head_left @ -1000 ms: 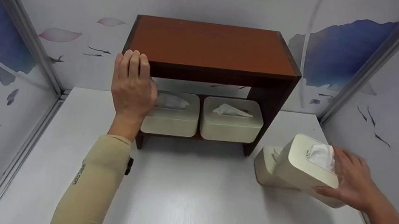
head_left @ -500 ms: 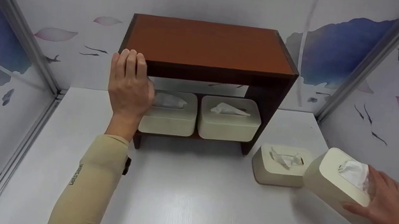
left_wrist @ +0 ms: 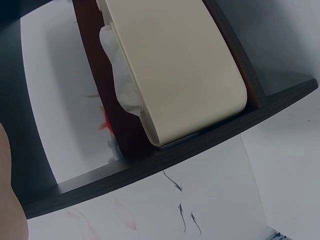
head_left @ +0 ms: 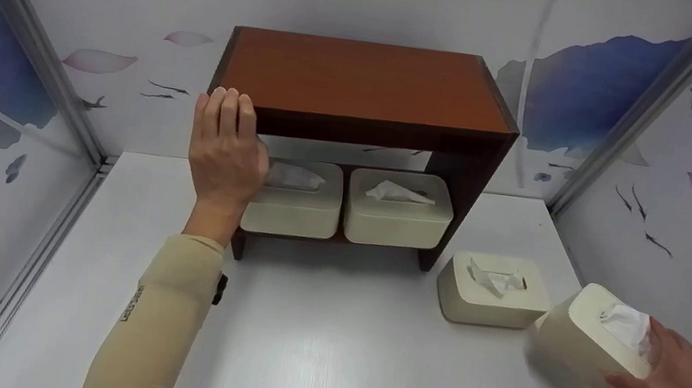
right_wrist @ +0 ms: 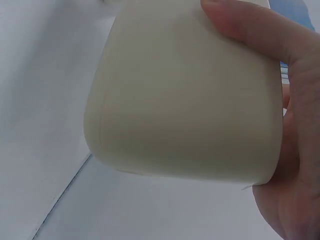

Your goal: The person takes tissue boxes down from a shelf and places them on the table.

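Observation:
My right hand (head_left: pixel 676 376) grips a cream tissue box (head_left: pixel 595 351) by its right end, thumb on the near side and fingers over the far one. The box is tilted, a white tissue sticking out of its top; its plain wall (right_wrist: pixel 190 110) fills the right wrist view. Left of it, a second tissue box (head_left: pixel 485 308) sits on the white table. My left hand (head_left: pixel 226 153) rests with straight fingers against the front left corner of a brown wooden shelf (head_left: pixel 368 82). Two more tissue boxes stand side by side on its lower board; the left one (head_left: pixel 295 217) is partly behind my hand.
The right tissue box (head_left: pixel 395 228) on the shelf stands close to its right side panel (head_left: pixel 466 184). White patterned walls (head_left: pixel 73 13) enclose the white table (head_left: pixel 312 338) at the back and both sides. The held box is near the table's right edge.
My right hand has carried the tissue box rightward and toward me, away from the box on the table, which now shows fully. My left hand has stayed at the shelf corner.

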### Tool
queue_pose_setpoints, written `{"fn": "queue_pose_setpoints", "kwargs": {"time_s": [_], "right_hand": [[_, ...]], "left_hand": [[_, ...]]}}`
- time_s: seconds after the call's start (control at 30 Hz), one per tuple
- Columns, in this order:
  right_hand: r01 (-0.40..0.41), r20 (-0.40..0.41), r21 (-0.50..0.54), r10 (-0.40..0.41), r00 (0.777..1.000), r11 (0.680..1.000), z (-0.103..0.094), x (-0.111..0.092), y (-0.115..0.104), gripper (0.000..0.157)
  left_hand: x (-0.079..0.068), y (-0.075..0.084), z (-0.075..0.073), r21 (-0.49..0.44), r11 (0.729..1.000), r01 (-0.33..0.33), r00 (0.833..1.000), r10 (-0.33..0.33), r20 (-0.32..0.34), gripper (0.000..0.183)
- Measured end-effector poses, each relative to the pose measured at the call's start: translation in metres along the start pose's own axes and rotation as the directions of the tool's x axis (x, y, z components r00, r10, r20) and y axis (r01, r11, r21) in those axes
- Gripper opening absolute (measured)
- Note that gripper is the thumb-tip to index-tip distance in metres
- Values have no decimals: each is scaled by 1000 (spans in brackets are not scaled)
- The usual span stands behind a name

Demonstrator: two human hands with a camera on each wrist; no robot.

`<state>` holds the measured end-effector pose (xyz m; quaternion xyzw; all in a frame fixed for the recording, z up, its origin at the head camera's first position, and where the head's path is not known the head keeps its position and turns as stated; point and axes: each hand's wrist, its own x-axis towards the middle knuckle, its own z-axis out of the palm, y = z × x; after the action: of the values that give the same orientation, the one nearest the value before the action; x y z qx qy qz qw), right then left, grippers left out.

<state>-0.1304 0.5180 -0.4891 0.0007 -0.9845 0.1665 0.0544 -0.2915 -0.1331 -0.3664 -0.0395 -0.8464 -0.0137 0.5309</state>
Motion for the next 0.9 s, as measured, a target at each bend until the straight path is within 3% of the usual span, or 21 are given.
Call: {"fn": "queue_pose_setpoints", "kwargs": {"time_s": [0.27, 0.47, 0.73, 0.9], "right_hand": [[31, 47, -1, -31, 998, 1000, 21, 0, 19, 113], [24, 131, -18, -22, 991, 1000, 34, 3, 29, 115], [117, 137, -129, -99, 986, 985, 45, 12, 32, 114], [119, 165, -111, -100, 981, 987, 45, 22, 26, 110]], "left_hand": [[1, 2, 0, 1, 1000, 1, 1000, -1, 7, 40], [0, 6, 1, -1, 1000, -3, 1000, 3, 8, 40], [-1, 5, 1, 18, 1000, -7, 1000, 6, 16, 41], [0, 2, 1, 8, 1000, 5, 1000, -5, -2, 40]]}}
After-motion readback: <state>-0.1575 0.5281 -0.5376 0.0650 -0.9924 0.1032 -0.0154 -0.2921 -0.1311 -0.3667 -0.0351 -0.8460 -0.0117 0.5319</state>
